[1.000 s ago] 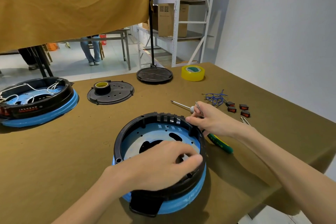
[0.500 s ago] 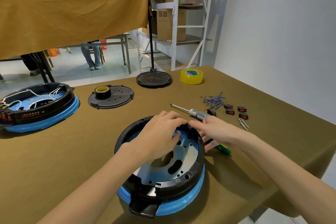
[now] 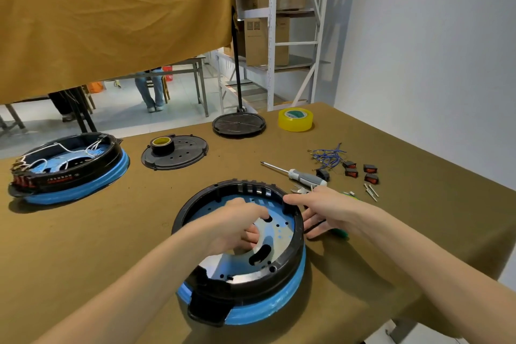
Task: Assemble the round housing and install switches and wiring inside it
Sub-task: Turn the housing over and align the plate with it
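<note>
Olive-draped workbench [image 3: 83, 246]: the round housing [image 3: 279, 268] is being turned; left hand [image 3: 237, 225], fingers curled, now reaching inside, right hand [image 3: 324, 211] spreading open-fingered against its rim, switches [image 3: 360, 172] waiting.

The round housing [image 3: 240, 254] sits near the table's [image 3: 83, 246] front edge. Left hand [image 3: 237, 225] lies inside it; right hand [image 3: 324, 211] is at its right rim. Right of it lie a screwdriver [image 3: 301, 174], switches [image 3: 360, 172] and wires [image 3: 326, 155]. A second housing [image 3: 69, 167] sits far left, a tape roll [image 3: 295, 119] behind.
</note>
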Action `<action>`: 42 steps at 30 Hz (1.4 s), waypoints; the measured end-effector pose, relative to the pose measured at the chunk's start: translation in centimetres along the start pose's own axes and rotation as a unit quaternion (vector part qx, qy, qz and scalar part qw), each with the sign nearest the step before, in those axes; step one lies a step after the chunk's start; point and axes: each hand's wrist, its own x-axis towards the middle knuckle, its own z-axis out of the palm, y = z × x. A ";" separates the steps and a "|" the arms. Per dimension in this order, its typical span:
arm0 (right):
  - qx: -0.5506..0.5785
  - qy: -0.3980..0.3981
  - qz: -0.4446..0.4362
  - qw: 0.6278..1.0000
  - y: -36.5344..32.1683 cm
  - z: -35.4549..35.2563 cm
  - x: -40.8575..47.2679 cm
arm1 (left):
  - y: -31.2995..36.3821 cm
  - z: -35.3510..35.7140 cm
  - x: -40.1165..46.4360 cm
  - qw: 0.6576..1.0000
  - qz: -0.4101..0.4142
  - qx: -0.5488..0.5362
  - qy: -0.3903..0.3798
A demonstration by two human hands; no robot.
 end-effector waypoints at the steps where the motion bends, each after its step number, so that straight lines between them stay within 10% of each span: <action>1: 0.001 -0.001 0.000 1.000 -0.1 0.0 -0.1 | -0.3 0.0 0.2 1.000 0.005 0.008 0.013; 8: 0.299 -0.061 0.031 0.952 -0.5 0.6 -0.8 | 0.9 -0.2 -0.3 0.994 0.051 0.093 0.031; 12: 0.354 -0.035 0.012 0.934 -0.7 1.2 -1.1 | 2.5 -1.0 -1.2 0.901 0.175 0.375 0.126; 26: 0.284 0.052 -0.089 0.953 -6.0 2.8 -3.8 | 2.3 0.8 -5.4 0.813 0.452 0.263 0.256; 37: 0.525 -0.084 -0.046 0.846 -5.6 1.5 -6.0 | 4.3 -1.8 -7.1 0.850 0.387 0.285 0.214; 42: 0.572 -0.138 -0.049 0.807 -6.5 3.2 -7.1 | 6.3 -1.3 -9.0 0.762 0.303 0.490 0.295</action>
